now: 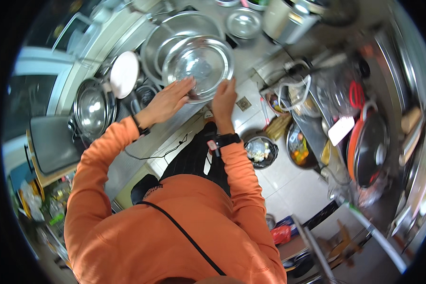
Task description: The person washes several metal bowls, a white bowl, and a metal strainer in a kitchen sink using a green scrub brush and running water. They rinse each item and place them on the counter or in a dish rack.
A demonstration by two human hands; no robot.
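A shiny round metal basin [218, 53] is tilted above the counter, in front of a larger metal basin [195, 21]. My right hand [224, 99] grips its near right rim. With fingers extended, my left hand [170, 99] reaches over the near left part of the basin; whether the fingertips press on its surface is hard to tell. Under the basin, another round metal rim [163, 51] shows inside the larger one. To the left of my left hand stand a white plate [124, 74] and a shiny metal bowl or lid [90, 110].
A small metal bowl [244, 23] sits on the counter beyond. Below on the tiled floor stands a lined waste bin [261, 152]. At right are a lidded orange pan [369, 149] and red-handled scissors [356, 95]. A grey cutting board [55, 143] leans at left; a cable [156, 157] hangs by the counter edge.
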